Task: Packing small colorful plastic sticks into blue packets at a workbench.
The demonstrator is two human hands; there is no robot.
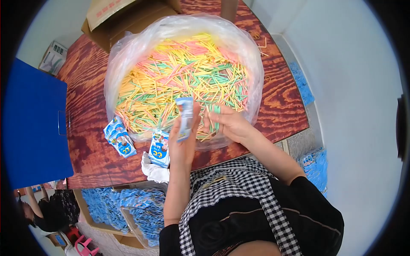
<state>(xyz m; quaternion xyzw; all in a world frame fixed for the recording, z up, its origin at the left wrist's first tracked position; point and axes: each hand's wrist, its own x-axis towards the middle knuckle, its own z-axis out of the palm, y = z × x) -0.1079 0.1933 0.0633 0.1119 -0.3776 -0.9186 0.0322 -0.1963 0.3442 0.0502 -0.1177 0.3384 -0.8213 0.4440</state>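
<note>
My left hand (182,147) is closed on a small blue-and-white packet (185,115), held upright over the near edge of a big heap of thin stick sweets (179,81) in pink, yellow and green. Just to its right, my right hand (234,123) pinches a small bunch of sticks (215,112), mostly green. The bunch and the packet are close together but apart. A clear plastic bag (124,55) surrounds the heap, its sides rolled outward. More blue-and-white packets (121,141) lie left of the bag, and another stack of packets (159,149) sits beside my left wrist.
A white cloth (156,171) lies at the near edge of the wood-patterned table (92,158). An open cardboard box (124,19) stands behind the bag. A blue panel (40,128) rises at left. Below are bins of blue packets (102,209) and another person (49,211).
</note>
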